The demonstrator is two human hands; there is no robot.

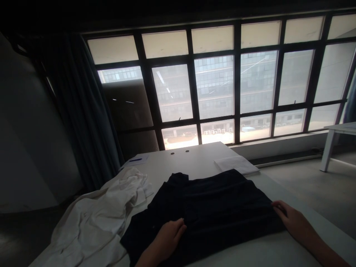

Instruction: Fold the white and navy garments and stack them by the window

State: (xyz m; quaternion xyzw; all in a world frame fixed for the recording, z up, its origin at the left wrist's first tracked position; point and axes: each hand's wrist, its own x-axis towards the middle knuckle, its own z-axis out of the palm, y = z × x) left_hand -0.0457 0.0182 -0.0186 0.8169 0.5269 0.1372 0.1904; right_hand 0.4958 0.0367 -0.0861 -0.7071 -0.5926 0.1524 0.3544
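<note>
A dark, nearly black garment (222, 207) lies spread across the white table in front of me. What looks like a short sleeve or collar part sticks up at its far left. My left hand (171, 237) is over the garment's near left part, its fingers pinched together on the cloth. At the garment's right edge, my right hand (283, 211) grips the fabric between thumb and fingers. A crumpled white cloth garment (102, 211) lies to the left, close beside the dark one.
On the white table (200, 159) a folded white cloth (236, 164) lies at the far right. A blue pen (135, 160) rests on paper at the far left. Beyond are windows, a dark blue curtain (86, 122) and another white table (330, 137) at right.
</note>
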